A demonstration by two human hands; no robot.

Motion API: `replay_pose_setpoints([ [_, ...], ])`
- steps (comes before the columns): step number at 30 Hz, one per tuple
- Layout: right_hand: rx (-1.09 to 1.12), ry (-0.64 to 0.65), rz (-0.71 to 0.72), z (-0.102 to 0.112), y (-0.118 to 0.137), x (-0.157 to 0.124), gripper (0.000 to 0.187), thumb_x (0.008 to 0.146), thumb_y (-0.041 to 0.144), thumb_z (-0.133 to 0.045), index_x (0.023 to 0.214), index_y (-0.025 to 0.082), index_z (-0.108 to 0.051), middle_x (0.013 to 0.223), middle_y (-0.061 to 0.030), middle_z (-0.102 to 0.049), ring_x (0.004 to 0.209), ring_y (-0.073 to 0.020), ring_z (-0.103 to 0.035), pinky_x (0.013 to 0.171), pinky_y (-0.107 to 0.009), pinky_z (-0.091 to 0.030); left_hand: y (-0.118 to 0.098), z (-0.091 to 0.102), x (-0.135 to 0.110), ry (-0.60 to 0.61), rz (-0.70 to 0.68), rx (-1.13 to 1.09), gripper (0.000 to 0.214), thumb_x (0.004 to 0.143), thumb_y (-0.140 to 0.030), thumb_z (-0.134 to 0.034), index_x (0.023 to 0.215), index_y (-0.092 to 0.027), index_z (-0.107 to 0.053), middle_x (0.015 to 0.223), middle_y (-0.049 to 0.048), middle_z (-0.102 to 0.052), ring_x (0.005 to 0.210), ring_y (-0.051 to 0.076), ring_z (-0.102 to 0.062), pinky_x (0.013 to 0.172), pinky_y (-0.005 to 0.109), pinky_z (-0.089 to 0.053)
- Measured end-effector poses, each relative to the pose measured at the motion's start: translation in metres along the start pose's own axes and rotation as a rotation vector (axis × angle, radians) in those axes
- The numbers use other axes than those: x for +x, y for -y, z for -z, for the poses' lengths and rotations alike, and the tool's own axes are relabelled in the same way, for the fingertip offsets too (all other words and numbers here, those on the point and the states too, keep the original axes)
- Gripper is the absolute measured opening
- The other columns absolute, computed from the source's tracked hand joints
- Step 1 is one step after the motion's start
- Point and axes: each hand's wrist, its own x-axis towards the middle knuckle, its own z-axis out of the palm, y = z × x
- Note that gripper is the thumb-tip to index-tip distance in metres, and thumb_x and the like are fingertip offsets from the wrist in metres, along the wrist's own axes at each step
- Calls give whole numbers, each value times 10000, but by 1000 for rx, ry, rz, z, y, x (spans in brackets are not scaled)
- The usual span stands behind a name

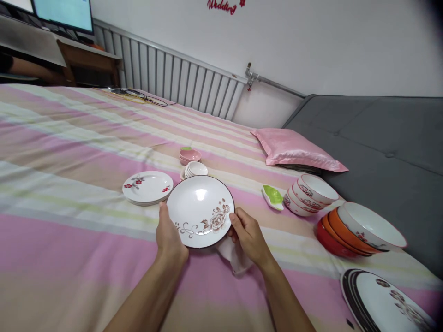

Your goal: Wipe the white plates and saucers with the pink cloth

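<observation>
A round white plate [197, 207] with a dark rim and a brown flower print is held up over the bed, tilted toward me. My left hand [169, 235] grips its lower left edge, the thumb along the rim. On the right edge, my right hand [247, 233] pinches the rim with its thumb on top. A pale cloth [235, 258] hangs from under my right hand, below the plate. Just left of the plate lies a stack of white plates [147, 186] with red flowers. Behind it sit small white bowls [197, 169] and pink bowls [191, 155].
On the right stand a leaf-shaped green dish [273, 196], stacked patterned bowls [301, 200], orange and red bowls [337, 233] under a white bowl [372, 223], and dark-rimmed plates [387, 299]. A pink pillow [297, 150] rests by the grey headboard [380, 133]. Cables [138, 96] lie at the far edge.
</observation>
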Motion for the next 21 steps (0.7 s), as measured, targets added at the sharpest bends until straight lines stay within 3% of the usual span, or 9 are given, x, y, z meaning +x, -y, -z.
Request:
replay_pose_setpoints([
  [21,-10,9,11,1,1,1,329,888,477,-408,706,204,-430,574,38,-501,490,-103,-454,478,-217,-367,0,0,1,29,11,-21,502,795,-562,-515,1147,-218,-614,1101,88,-658,936,224,-649,835,332,-516],
])
